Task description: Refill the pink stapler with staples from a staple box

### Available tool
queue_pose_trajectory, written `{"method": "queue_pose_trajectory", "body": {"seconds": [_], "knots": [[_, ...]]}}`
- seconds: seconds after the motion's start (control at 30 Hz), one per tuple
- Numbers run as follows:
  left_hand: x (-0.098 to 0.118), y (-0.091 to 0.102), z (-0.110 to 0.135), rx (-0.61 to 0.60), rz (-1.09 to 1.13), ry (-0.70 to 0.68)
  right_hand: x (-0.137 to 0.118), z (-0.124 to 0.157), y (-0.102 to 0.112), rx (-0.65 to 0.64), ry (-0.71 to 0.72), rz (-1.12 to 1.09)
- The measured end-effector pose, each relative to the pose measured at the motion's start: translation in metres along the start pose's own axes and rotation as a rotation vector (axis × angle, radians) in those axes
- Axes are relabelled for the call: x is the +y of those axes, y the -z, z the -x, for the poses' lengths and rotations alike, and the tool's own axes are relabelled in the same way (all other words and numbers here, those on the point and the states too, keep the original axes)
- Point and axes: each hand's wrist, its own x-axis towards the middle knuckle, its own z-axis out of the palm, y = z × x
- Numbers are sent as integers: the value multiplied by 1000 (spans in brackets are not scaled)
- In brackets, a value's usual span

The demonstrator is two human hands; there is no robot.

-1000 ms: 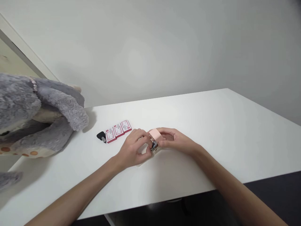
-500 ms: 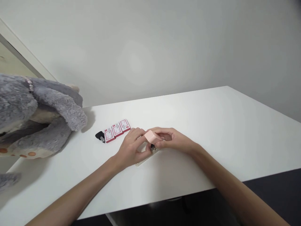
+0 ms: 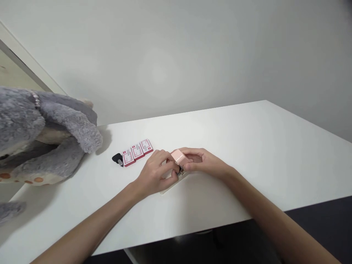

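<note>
A stapler with a glossy pink top and a flat cream base lies on the white table, its top tilted up from the base. My right hand is closed around the pink top from the right, thumb below and fingers behind it. From the left, my left hand reaches in with bent fingers, thumb and index finger pinching at the dark and metal part under the top. Its fingers cover much of that part, so what exactly they grip is hidden.
Three red and white small boxes lie in a row left of my hands. Beside them is a black staple remover with metal jaws. A large grey plush toy leans over the table's left end. A wall rises behind the table.
The pink top has turned slightly, showing more of its upper face. My left fingers have shifted deeper under it, onto the dark metal part. The boxes stay where they were.
</note>
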Motion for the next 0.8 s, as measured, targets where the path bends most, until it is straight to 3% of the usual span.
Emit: {"method": "queue_pose_trajectory", "body": {"seconds": [0.8], "knots": [[2, 0, -2, 39, -32, -11, -3, 0, -2, -34, 0, -4]]}}
